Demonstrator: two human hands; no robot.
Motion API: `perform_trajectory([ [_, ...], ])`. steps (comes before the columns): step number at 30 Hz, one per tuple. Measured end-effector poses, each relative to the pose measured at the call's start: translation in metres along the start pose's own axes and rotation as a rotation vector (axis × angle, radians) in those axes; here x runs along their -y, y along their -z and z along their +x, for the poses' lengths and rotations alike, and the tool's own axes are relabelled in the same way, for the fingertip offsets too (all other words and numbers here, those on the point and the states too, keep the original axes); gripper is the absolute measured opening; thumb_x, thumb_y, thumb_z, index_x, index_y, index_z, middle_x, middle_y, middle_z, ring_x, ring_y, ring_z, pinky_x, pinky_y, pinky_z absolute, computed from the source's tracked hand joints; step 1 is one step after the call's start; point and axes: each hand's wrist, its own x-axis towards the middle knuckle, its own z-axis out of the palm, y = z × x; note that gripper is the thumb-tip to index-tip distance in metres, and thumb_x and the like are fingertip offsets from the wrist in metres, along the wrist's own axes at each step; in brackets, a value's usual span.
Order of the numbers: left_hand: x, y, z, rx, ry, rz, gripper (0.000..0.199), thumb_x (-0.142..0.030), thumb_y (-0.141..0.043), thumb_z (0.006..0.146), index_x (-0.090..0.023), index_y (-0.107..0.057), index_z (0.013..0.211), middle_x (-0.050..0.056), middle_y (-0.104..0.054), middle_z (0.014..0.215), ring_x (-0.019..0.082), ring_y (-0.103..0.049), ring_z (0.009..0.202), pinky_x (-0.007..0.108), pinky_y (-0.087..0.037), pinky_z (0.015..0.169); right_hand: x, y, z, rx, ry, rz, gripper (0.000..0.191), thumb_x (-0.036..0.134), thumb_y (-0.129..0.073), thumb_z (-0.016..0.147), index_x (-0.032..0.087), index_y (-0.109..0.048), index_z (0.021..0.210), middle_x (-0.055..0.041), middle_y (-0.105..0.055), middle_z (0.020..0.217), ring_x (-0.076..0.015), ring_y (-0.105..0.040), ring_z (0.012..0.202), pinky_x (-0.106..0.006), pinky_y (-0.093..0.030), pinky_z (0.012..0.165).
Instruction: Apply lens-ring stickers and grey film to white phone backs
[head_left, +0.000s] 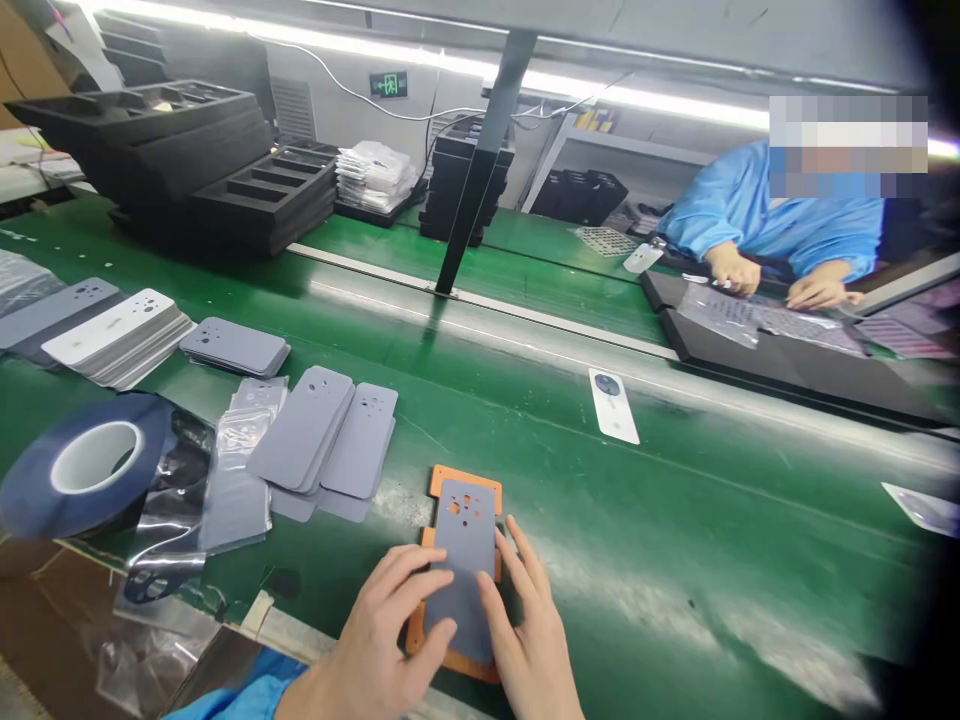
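Note:
A grey phone-shaped sheet [466, 560] with camera holes at its top lies on an orange fixture [466, 474] on the green bench. My left hand [397, 620] rests at the sheet's left side, fingers apart, fingertips over its edge. On the right side, my right hand [529, 625] has its fingers spread, with the thumb and fingertips at the sheet's right edge. Neither hand grips anything. Stacks of similar grey sheets [304, 430] lie to the left of the fixture.
A blue tape roll [90, 470], plastic film [176, 490] and white sheets [112, 330] are at the left. Black trays [187, 170] stand behind. A white phone-shaped piece [613, 405] lies right of centre. Across the bench, another person's hands [780, 280] work over a black tray.

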Motion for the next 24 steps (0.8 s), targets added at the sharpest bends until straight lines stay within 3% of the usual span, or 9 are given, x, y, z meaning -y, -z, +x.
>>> perform_trajectory([
  [2, 0.003, 0.005, 0.006, -0.015, 0.075, -0.077, 0.031, -0.022, -0.057, 0.098, -0.021, -0.062, 0.128, 0.014, -0.068, 0.126, 0.026, -0.066, 0.115, 0.041, -0.06, 0.096, 0.013, 0.004, 0.002, -0.003, 0.014, 0.079, 0.051, 0.039, -0.051, 0.104, 0.032, -0.046, 0.154, -0.0084, -0.039, 0.166, -0.0335, -0.045, 0.148, -0.054, -0.05, 0.113],
  [6, 0.013, 0.011, 0.011, -0.049, 0.248, -0.216, 0.036, -0.036, -0.052, 0.103, -0.021, -0.06, 0.135, 0.011, -0.071, 0.116, 0.022, -0.068, 0.097, 0.035, -0.061, 0.079, 0.031, 0.006, 0.001, 0.081, 0.172, 0.113, 0.055, 0.037, -0.053, 0.103, 0.033, -0.043, 0.157, -0.0061, -0.05, 0.159, -0.0336, -0.047, 0.146, -0.058, -0.041, 0.119],
  [10, 0.023, 0.012, 0.013, -0.069, 0.429, -0.485, 0.046, -0.047, -0.05, 0.104, -0.019, -0.056, 0.141, 0.012, -0.071, 0.119, 0.022, -0.07, 0.097, 0.035, -0.06, 0.085, 0.036, 0.001, -0.002, 0.224, 0.29, 0.152, 0.058, 0.038, -0.061, 0.098, 0.036, -0.047, 0.155, -0.0037, -0.054, 0.156, -0.0334, -0.052, 0.142, -0.055, -0.042, 0.119],
  [15, 0.026, 0.014, 0.017, -0.08, 0.608, -0.741, 0.049, -0.049, -0.062, 0.098, -0.018, -0.059, 0.136, 0.014, -0.072, 0.125, 0.027, -0.07, 0.109, 0.037, -0.057, 0.094, 0.042, -0.004, 0.0, 0.155, 0.093, 0.305, 0.04, 0.04, -0.063, 0.097, 0.033, -0.068, 0.136, -0.0077, -0.065, 0.143, -0.0308, -0.067, 0.125, -0.043, -0.062, 0.1],
  [19, 0.022, 0.015, 0.019, -0.109, 0.675, -0.818, 0.052, -0.049, -0.065, 0.095, -0.016, -0.06, 0.135, 0.015, -0.073, 0.124, 0.029, -0.071, 0.109, 0.037, -0.056, 0.093, 0.049, -0.012, 0.004, 0.034, -0.124, 0.498, 0.041, 0.049, -0.071, 0.09, 0.029, -0.074, 0.125, -0.009, -0.078, 0.114, -0.0271, -0.076, 0.093, -0.037, -0.068, 0.08],
  [21, 0.022, 0.015, 0.019, -0.122, 0.655, -0.856, 0.052, -0.049, -0.066, 0.095, -0.015, -0.06, 0.135, 0.016, -0.073, 0.124, 0.029, -0.071, 0.109, 0.038, -0.056, 0.093, 0.051, -0.016, 0.007, 0.054, -0.204, 0.598, 0.049, 0.053, -0.074, 0.087, 0.026, -0.072, 0.127, -0.0084, -0.079, 0.099, -0.023, -0.074, 0.076, -0.035, -0.066, 0.072],
  [24, 0.024, 0.016, 0.018, -0.149, 0.623, -0.856, 0.053, -0.045, -0.066, 0.095, -0.016, -0.058, 0.139, 0.015, -0.073, 0.122, 0.027, -0.071, 0.106, 0.038, -0.056, 0.095, 0.047, -0.016, 0.021, 0.162, -0.263, 0.711, 0.058, 0.053, -0.077, 0.084, 0.02, -0.068, 0.131, -0.0089, -0.079, 0.091, -0.0204, -0.072, 0.07, -0.033, -0.064, 0.068],
])
